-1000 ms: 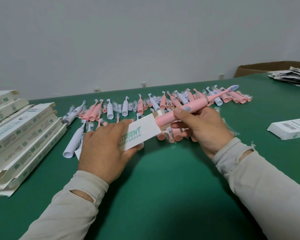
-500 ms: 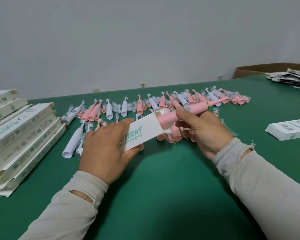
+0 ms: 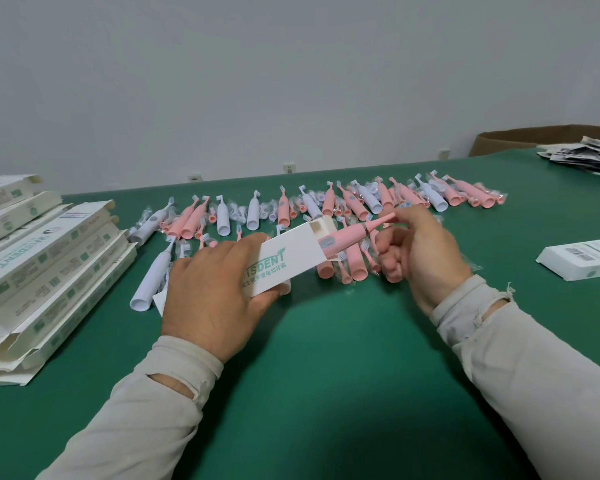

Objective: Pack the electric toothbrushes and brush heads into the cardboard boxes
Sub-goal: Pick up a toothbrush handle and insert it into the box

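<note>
My left hand (image 3: 208, 296) grips a white cardboard box (image 3: 284, 263) with green lettering, its open end pointing up and right. A pink electric toothbrush (image 3: 347, 237) sits partly inside that opening, its thin neck sticking out. My right hand (image 3: 420, 251) pinches the neck near the brush head with thumb and forefinger, the other fingers curled. Behind both hands, a row of pink and white toothbrushes and bagged brush heads (image 3: 319, 209) lies across the green table (image 3: 326, 375).
A stack of flat white boxes (image 3: 39, 268) lies at the left. One closed white box (image 3: 582, 258) lies at the right edge. A pile of printed leaflets (image 3: 586, 155) and a brown carton (image 3: 534, 138) are at the far right.
The pink toothbrush has slid much deeper into the box. My right hand moved from the handle to the thin neck and came closer to the box opening.
</note>
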